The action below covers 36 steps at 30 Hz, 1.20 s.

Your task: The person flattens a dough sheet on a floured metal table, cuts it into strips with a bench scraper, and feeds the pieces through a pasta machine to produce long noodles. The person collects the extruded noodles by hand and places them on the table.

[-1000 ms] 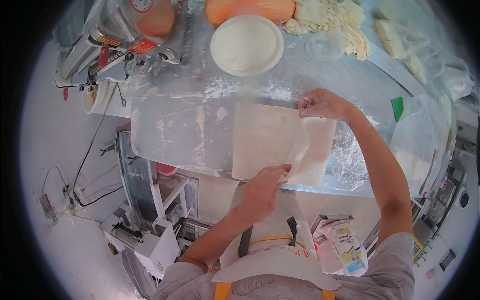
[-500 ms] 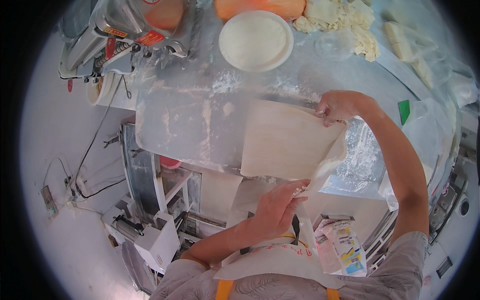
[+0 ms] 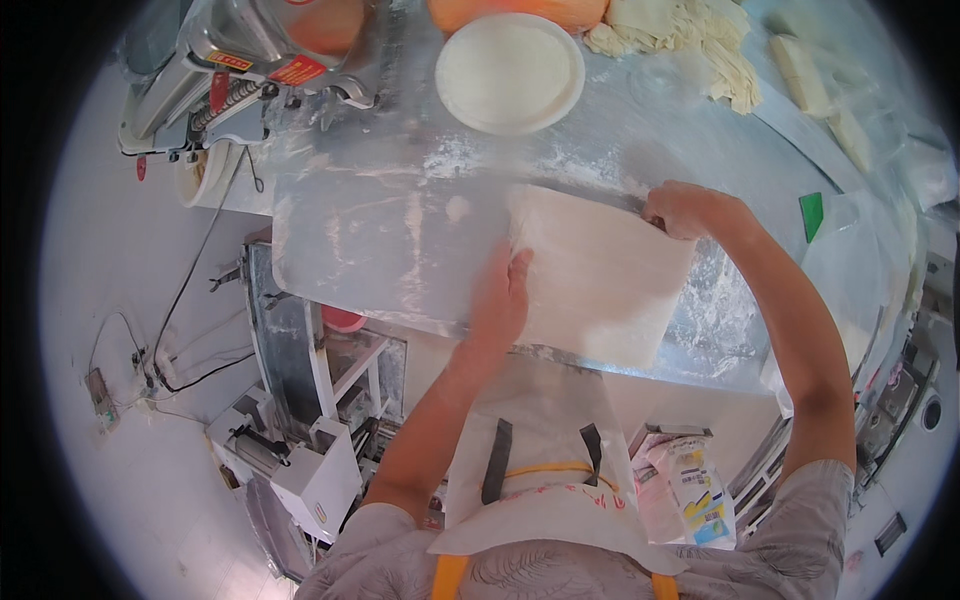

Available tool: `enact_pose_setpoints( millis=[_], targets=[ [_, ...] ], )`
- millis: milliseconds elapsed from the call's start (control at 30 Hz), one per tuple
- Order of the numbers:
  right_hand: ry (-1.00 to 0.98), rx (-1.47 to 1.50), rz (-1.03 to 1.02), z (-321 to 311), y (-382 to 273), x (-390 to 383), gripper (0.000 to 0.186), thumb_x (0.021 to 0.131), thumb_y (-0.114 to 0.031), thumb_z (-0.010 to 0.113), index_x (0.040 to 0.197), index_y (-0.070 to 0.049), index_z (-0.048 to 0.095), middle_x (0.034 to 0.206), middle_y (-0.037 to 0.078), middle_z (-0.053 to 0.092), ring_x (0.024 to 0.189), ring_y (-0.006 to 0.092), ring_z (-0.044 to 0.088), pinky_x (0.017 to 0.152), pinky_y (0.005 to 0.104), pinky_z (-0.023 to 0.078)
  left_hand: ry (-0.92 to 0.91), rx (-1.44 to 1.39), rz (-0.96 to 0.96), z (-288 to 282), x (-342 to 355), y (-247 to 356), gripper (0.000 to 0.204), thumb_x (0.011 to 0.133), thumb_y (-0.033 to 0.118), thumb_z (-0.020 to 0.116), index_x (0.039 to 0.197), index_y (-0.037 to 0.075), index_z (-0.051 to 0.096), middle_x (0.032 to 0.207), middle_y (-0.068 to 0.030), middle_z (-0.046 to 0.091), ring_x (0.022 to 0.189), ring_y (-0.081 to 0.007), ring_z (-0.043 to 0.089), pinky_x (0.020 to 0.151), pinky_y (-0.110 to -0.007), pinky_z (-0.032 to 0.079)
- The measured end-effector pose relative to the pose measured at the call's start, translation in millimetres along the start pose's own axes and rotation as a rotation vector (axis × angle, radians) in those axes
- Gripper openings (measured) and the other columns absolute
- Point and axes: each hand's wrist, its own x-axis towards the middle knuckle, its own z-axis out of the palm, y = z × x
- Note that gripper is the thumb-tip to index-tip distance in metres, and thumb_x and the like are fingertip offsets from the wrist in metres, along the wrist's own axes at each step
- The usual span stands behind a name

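Observation:
A pale rectangular sheet of dough [image 3: 600, 275] lies on a flour-dusted steel table [image 3: 350, 235]. My right hand [image 3: 680, 210] is curled on the sheet's far right corner, fingers pinched on it. My left hand [image 3: 505, 290] is at the sheet's left edge, fingers pointing away from me along it; they are blurred, so their grip is unclear. A shallow white dish of pale flour [image 3: 510, 75] stands beyond the sheet.
A metal machine [image 3: 230, 50] stands at back left. An orange bundle [image 3: 515, 8], piled dough strips [image 3: 680, 40] and bagged pale blocks [image 3: 800, 75] line the back. A green card [image 3: 811, 215] and plastic sheeting [image 3: 830, 280] lie right. Equipment [image 3: 315, 480] stands below left.
My left hand has moved from the sheet's near edge up and left to its left edge. The lifted right part of the sheet now lies flatter. My right hand has shifted slightly rightward.

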Motion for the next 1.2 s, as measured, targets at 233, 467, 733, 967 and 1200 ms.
enact_pose_setpoints(
  millis=[233, 467, 733, 967, 1200],
  targets=[
    [0.521, 0.533, 0.219, 19.8, 19.4, -44.3, 0.021, 0.092, -0.010, 0.063, 0.110, -0.004, 0.070, 0.098, 0.017, 0.074, 0.091, 0.0371, 0.070, 0.079, 0.0434, 0.056, 0.168, 0.269, 0.315, 19.8, -2.5, -8.6, 0.023, 0.102, 0.011, 0.059, 0.119, -0.004, 0.055, 0.098, -0.0256, 0.065, 0.090, -0.0460, 0.063, 0.075, -0.050, 0.049],
    [1.185, 0.284, 0.386, 145.4, -78.8, -44.4, 0.063, 0.104, -0.025, 0.056, 0.156, 0.004, 0.034, 0.162, 0.025, 0.033, 0.152, 0.0477, 0.026, 0.124, 0.0554, 0.024, 0.133, 0.550, 0.280, 28.3, -2.5, 2.3, 0.026, 0.098, 0.003, 0.057, 0.120, -0.010, 0.052, 0.111, -0.0299, 0.059, 0.107, -0.0482, 0.055, 0.094, -0.055, 0.042],
    [1.129, 0.167, 0.432, 159.4, -75.5, -17.2, 0.076, 0.106, -0.044, 0.049, 0.154, 0.011, 0.031, 0.163, 0.033, 0.026, 0.152, 0.0536, 0.021, 0.124, 0.0605, 0.019, 0.281, 0.472, 0.295, 51.8, 3.1, -27.8, 0.045, 0.093, -0.006, 0.052, 0.136, -0.009, 0.038, 0.126, -0.0311, 0.046, 0.119, -0.0466, 0.044, 0.105, -0.057, 0.034],
    [1.191, 0.169, 0.390, 164.4, -66.3, -13.3, 0.077, 0.104, -0.046, 0.052, 0.153, 0.011, 0.034, 0.161, 0.033, 0.032, 0.151, 0.0518, 0.026, 0.123, 0.0598, 0.023, 0.259, 0.448, 0.305, 60.2, 5.6, -35.8, 0.047, 0.099, -0.002, 0.051, 0.143, -0.008, 0.036, 0.140, -0.0320, 0.041, 0.129, -0.0476, 0.039, 0.110, -0.058, 0.031],
    [1.211, 0.178, 0.475, 181.4, -83.7, -30.6, 0.076, 0.104, -0.043, 0.052, 0.154, 0.011, 0.032, 0.162, 0.033, 0.029, 0.152, 0.0503, 0.025, 0.125, 0.0586, 0.019, 0.160, 0.524, 0.559, 35.5, 14.8, -4.6, 0.053, 0.100, 0.005, 0.053, 0.149, -0.008, 0.038, 0.153, -0.0321, 0.037, 0.143, -0.0488, 0.035, 0.118, -0.059, 0.027]
  ],
)
